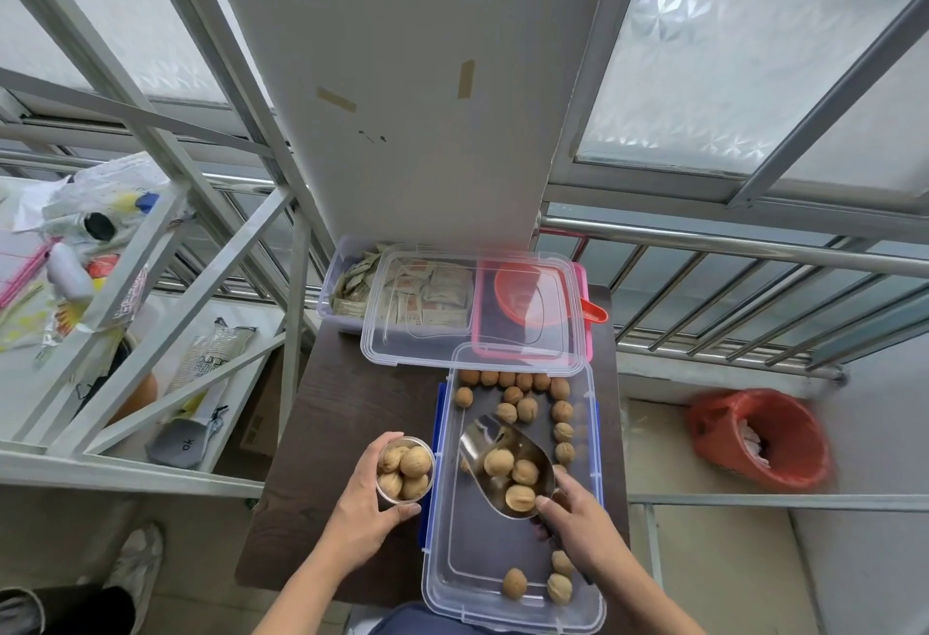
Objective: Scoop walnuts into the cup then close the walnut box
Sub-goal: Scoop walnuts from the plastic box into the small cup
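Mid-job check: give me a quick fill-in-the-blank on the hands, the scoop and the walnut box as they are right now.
1. The left hand grips the cup, which already holds ____.
2. The metal scoop in the right hand carries ____ walnuts.
3. The scoop hangs over the walnut box, which is ____, with no lid on it.
4. The clear lid rests on the containers at the ____ end of the table.

Missing words: walnuts; three; open; far

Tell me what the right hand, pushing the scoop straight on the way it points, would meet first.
Probably the loose walnuts toward the far end of the walnut box; the right hand aims the metal scoop up-left. Depth is unclear, so it might pass above them.
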Demonstrator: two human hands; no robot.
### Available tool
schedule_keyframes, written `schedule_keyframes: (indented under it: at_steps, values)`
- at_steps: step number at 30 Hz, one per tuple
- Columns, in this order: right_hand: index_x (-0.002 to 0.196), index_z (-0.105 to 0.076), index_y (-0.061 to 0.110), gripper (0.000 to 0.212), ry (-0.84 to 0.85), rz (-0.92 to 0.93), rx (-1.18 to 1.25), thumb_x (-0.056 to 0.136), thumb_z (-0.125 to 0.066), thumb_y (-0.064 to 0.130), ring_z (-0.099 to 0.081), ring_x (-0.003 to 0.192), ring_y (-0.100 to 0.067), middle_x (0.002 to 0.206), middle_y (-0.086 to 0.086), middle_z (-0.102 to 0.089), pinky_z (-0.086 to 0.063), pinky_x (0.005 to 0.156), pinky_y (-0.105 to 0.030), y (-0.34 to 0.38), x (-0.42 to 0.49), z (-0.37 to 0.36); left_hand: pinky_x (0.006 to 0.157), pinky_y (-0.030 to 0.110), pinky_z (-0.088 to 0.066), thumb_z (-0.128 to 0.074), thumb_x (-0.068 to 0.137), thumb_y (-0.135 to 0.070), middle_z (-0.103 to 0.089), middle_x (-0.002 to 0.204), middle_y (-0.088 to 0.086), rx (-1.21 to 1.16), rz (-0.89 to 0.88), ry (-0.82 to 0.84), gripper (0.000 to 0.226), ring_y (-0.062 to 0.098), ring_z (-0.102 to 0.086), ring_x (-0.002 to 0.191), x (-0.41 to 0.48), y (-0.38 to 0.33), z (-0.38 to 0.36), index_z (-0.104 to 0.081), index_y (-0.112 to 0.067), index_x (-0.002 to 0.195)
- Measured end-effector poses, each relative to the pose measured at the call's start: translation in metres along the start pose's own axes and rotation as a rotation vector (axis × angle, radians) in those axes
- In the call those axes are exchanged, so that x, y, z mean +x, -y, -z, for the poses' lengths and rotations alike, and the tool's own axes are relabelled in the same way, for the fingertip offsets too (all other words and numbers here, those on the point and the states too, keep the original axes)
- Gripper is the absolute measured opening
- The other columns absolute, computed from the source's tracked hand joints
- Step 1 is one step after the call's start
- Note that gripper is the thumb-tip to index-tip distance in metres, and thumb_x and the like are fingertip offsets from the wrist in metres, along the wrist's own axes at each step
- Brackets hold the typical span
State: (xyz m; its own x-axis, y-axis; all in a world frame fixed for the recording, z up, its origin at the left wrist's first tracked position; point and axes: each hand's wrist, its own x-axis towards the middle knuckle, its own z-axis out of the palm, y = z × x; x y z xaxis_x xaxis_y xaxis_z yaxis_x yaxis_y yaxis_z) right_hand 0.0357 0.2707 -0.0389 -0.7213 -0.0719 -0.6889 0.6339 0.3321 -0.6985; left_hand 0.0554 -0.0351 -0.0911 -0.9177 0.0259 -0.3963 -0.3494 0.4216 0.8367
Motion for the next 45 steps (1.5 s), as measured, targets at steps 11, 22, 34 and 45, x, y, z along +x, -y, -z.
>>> schedule_keyframes:
  at_steps: [11, 22, 34, 45]
  values:
    - [0.112, -0.053, 0.029, 0.025, 0.116, 0.197, -0.665, 0.088, -0.045, 0.03, -0.067, 0.083, -0.023, 0.082, 0.005, -0.068, -0.057, 0.078, -0.045, 0.079, -0.02, -0.026, 0.117, 0.043, -0.046, -0.09, 0.07, -0.006, -0.059, 0.142, -0.005, -0.07, 0.0, -0.054, 0.096, 0.016, -0.059, 0.131, 0.001, -0.005, -0.002, -0.043, -0.048, 0.143]
    - [0.152, -0.031, 0.032, 0.051, -0.073, 0.432, -1.117, 0.102, -0.042, 0.036, -0.067, 0.103, -0.031, 0.118, -0.002, -0.064, -0.042, 0.068, -0.04, 0.114, -0.033, -0.047, 0.11, 0.039, -0.054, -0.091, 0.068, -0.007, -0.064, 0.136, -0.007, -0.159, 0.027, -0.131, 0.092, 0.015, -0.063, 0.127, 0.001, -0.007, -0.006, -0.049, -0.047, 0.138]
    - [0.158, -0.025, 0.033, 0.058, -0.152, 0.575, -1.162, 0.104, -0.046, 0.035, -0.067, 0.097, -0.026, 0.114, -0.001, -0.063, -0.041, 0.059, -0.036, 0.121, -0.03, -0.051, 0.12, 0.044, -0.047, -0.099, 0.063, -0.014, -0.06, 0.14, -0.013, -0.176, 0.026, -0.162, 0.096, 0.011, -0.058, 0.134, -0.003, 0.0, -0.012, -0.051, -0.042, 0.142]
    - [0.135, -0.039, 0.041, 0.038, -0.172, 0.35, -0.898, 0.097, -0.044, 0.041, -0.066, 0.102, -0.026, 0.111, 0.005, -0.067, -0.05, 0.068, -0.041, 0.079, -0.018, -0.011, 0.114, 0.026, -0.047, -0.105, 0.058, -0.029, -0.059, 0.139, -0.021, -0.157, 0.005, -0.206, 0.097, 0.006, -0.058, 0.132, -0.006, 0.012, -0.011, -0.05, -0.057, 0.134]
